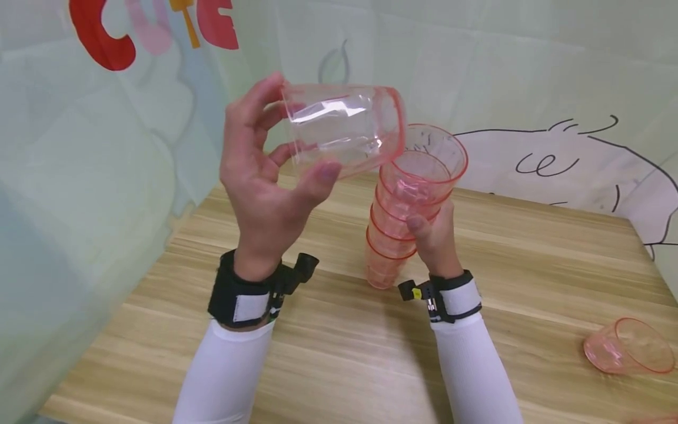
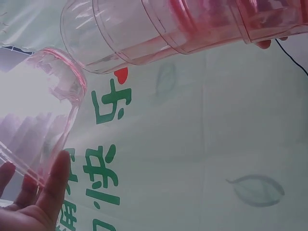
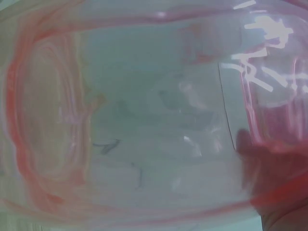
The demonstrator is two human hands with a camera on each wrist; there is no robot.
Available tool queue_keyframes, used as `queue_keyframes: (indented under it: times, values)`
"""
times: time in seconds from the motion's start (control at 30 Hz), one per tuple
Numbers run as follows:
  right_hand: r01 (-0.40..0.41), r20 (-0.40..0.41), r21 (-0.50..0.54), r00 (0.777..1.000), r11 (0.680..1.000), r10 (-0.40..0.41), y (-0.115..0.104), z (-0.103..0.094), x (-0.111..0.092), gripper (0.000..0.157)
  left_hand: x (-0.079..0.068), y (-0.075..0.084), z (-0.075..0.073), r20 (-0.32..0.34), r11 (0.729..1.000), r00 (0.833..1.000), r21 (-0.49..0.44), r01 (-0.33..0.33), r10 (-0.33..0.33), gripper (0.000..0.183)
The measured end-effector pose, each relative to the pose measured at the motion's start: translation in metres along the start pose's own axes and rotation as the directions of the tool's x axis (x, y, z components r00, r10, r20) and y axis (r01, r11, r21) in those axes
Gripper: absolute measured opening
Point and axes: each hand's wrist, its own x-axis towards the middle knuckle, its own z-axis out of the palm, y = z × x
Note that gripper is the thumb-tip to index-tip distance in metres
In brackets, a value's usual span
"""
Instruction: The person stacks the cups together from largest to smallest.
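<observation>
A clear pinkish plastic cup [image 1: 339,126] lies nearly sideways in the air, held by my left hand [image 1: 265,176] with thumb and fingers near its mouth. Its thick pink base points right and overlaps the top rim of a stack of nested cups [image 1: 394,218] in the head view. My right hand [image 1: 436,238] grips that stack around its side, thumb in front; the stack tilts slightly, mouths up. The left wrist view shows the stack [image 2: 159,29] beside the single cup's base [image 2: 65,72]. Clear cup wall [image 3: 154,120] fills much of the right wrist view.
Another pink cup [image 1: 627,347] lies tipped on the wooden table [image 1: 339,365] at the right. Part of a further pink rim [image 1: 657,420] shows at the bottom right corner. Printed cloth walls [image 1: 529,70] enclose the table's left and back sides.
</observation>
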Motion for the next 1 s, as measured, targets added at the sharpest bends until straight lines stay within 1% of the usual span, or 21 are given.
queue_keyframes:
  times: [0.13, 0.3, 0.37, 0.43, 0.5, 0.57, 0.7, 0.77, 1.0]
  values:
    - [0.002, 0.001, 0.016, 1.0, 1.0, -0.002, 0.0, -0.001, 0.0, 0.086, 0.004, 0.003, 0.004, 0.045, 1.0, 0.999, -0.008, 0.007, -0.007, 0.093]
    - [-0.003, 0.003, 0.039, 1.0, 0.999, 0.003, 0.0, -0.001, 0.0, 0.087, 0.011, 0.01, 0.007, 0.099, 1.0, 0.995, 0.02, 0.001, -0.003, 0.088]
    - [-0.007, 0.004, 0.037, 1.0, 0.999, 0.007, 0.0, -0.001, -0.001, 0.087, 0.014, 0.013, 0.009, 0.118, 0.999, 0.993, 0.039, -0.018, 0.013, 0.084]
    - [-0.008, 0.006, 0.031, 1.0, 0.999, 0.008, 0.0, -0.001, -0.001, 0.086, 0.017, 0.015, 0.01, 0.139, 0.997, 0.989, 0.065, -0.053, 0.043, 0.079]
    - [-0.007, 0.011, 0.02, 1.0, 1.0, 0.006, 0.0, -0.001, -0.001, 0.086, 0.021, 0.017, 0.01, 0.165, 0.99, 0.983, 0.093, -0.102, 0.085, 0.074]
    - [-0.003, 0.014, 0.005, 1.0, 1.0, 0.003, 0.0, -0.001, -0.001, 0.086, 0.026, 0.017, 0.011, 0.197, 0.98, 0.972, 0.123, -0.155, 0.129, 0.069]
    - [0.0, 0.017, -0.008, 1.0, 1.0, 0.001, -0.001, -0.002, -0.001, 0.086, 0.033, 0.018, 0.013, 0.264, 0.96, 0.949, 0.167, -0.223, 0.175, 0.065]
    - [-0.001, 0.019, -0.012, 1.0, 1.0, 0.001, -0.001, -0.002, 0.0, 0.085, 0.035, 0.019, 0.015, 0.29, 0.956, 0.94, 0.175, -0.234, 0.177, 0.065]
    - [0.001, 0.034, -0.018, 0.999, 1.0, 0.0, 0.001, -0.002, 0.0, 0.085, 0.038, 0.021, 0.021, 0.351, 0.949, 0.921, 0.195, -0.249, 0.17, 0.062]
